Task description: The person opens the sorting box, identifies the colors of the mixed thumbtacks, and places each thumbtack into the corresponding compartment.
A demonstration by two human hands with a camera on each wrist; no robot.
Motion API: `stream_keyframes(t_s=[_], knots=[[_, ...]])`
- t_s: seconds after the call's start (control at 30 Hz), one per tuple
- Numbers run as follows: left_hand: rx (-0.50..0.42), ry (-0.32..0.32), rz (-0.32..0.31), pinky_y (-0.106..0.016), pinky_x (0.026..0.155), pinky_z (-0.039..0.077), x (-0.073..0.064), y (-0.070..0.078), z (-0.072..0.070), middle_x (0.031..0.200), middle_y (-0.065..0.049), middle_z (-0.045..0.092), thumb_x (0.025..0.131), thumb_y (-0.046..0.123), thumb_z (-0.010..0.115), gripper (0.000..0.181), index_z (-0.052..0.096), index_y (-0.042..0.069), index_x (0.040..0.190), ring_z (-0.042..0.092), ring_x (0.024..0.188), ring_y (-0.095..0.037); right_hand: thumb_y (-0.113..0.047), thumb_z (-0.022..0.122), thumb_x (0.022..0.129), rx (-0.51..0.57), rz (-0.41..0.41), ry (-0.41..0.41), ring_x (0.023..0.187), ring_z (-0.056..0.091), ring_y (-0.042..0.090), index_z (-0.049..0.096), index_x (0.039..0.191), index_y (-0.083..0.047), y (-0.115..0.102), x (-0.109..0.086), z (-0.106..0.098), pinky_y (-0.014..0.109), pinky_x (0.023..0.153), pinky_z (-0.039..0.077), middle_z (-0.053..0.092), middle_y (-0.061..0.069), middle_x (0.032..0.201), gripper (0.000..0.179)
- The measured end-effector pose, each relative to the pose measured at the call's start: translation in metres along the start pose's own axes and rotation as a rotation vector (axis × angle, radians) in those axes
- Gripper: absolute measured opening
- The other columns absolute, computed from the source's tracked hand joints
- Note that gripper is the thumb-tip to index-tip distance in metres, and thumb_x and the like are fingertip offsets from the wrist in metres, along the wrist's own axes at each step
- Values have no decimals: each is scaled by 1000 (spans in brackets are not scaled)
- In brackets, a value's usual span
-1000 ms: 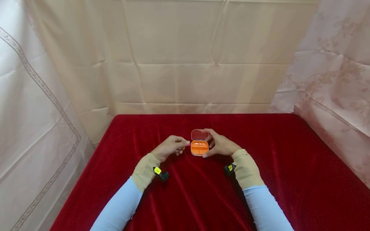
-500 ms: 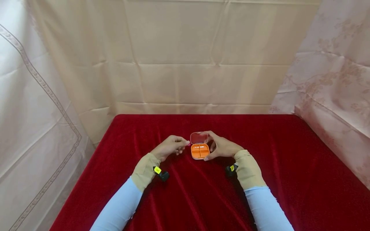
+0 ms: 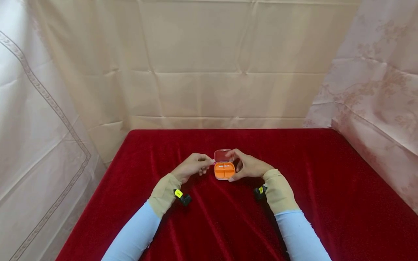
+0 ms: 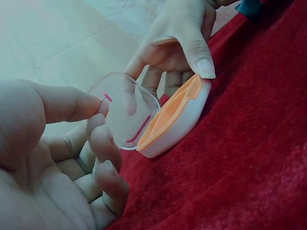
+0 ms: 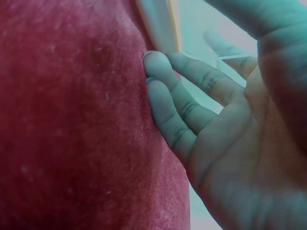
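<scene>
A small pill box (image 3: 224, 171) with an orange divided insert and a white base sits near the middle of the red cloth, its clear lid (image 3: 223, 156) raised at the back. My right hand (image 3: 252, 165) holds it from the right, the thumb on the front corner and the index finger behind the lid. Just left of the box, my left hand (image 3: 194, 167) pinches a thumbtack (image 4: 107, 96) with a flat pink head and metal pin between thumb and index finger. The thumbtack is apart from the insert, close to the lid. In the right wrist view only an edge of the box shows.
Red velvet cloth (image 3: 209, 224) covers the table, with a few creases. Beige curtain (image 3: 209, 72) hangs behind the far edge, and pale fabric hangs on both sides. A small black camera (image 3: 260, 192) is strapped on each wrist.
The pill box has shifted a little toward me, and slightly left in the last half second, with my right hand on it. My left hand has stayed almost still, pinching the thumbtack.
</scene>
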State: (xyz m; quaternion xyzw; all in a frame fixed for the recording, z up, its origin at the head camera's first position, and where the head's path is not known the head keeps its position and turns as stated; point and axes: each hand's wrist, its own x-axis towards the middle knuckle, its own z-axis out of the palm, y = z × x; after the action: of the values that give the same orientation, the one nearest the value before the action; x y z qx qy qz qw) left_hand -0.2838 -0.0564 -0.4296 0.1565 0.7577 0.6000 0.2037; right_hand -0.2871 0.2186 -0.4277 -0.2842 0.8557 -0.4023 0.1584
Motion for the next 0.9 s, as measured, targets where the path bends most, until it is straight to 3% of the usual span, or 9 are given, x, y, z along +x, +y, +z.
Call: stream_keyframes(t_s=[0.3, 0.9], knots=[[22, 63, 43, -26, 60, 44, 2, -1, 3, 72, -3, 54, 100, 24, 69, 32, 71, -6, 110, 50, 64, -15, -21, 92, 78, -4, 1, -6, 87, 57, 26, 42, 140, -14, -1, 2, 0, 39, 80, 50, 54, 14, 119, 80], [52, 90, 21, -26, 60, 44, 1, 1, 8, 72, -3, 55, 100, 25, 70, 27, 74, -1, 108, 49, 64, -16, -22, 92, 79, -12, 9, -7, 85, 58, 24, 42, 140, -14, 0, 2, 1, 39, 79, 50, 53, 13, 120, 80]])
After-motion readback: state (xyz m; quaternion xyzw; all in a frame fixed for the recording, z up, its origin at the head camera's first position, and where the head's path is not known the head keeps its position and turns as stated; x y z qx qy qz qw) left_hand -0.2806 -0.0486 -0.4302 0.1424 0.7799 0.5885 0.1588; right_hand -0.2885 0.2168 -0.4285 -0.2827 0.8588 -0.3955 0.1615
